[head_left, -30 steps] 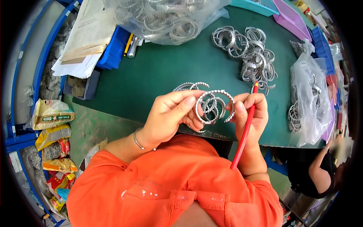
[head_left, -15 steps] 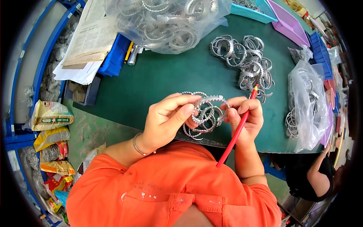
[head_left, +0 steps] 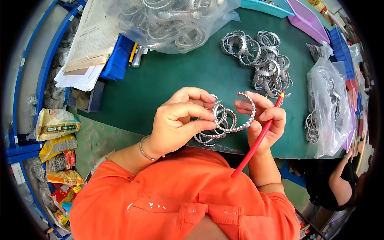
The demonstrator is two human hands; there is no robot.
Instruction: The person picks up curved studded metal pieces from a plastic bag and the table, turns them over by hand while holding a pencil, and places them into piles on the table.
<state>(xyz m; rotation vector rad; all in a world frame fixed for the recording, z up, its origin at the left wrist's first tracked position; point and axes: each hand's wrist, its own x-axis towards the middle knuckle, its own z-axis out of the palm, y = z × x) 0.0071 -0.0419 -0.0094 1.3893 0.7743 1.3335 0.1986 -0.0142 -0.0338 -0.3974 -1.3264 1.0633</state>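
Note:
An open silver bangle (head_left: 243, 127) with a toothed edge is held up between my two hands, its gap facing away from me. My left hand (head_left: 182, 116) pinches one end with thumb and fingers. My right hand (head_left: 267, 120) grips the other side near its end and also carries a red pencil (head_left: 256, 145), slanted, tip pointing away. Beneath the held bangle, several similar bangles (head_left: 205, 141) lie at the table's near edge, partly hidden by my left hand. Farther right lies a tangled pile of bangles (head_left: 273, 72).
The green table (head_left: 168, 76) carries a large plastic bag of bangles (head_left: 180, 38) at the back and another bag (head_left: 328, 108) at right. Papers (head_left: 90, 44) and a blue bin (head_left: 118, 60) stand left; turquoise (head_left: 272, 9) and purple trays (head_left: 306, 20) behind. Another person (head_left: 328, 180) sits right.
My hands have moved apart slightly, and the bangle between them has turned so its gap shows. The red pencil has shifted a little to the right with my right hand.

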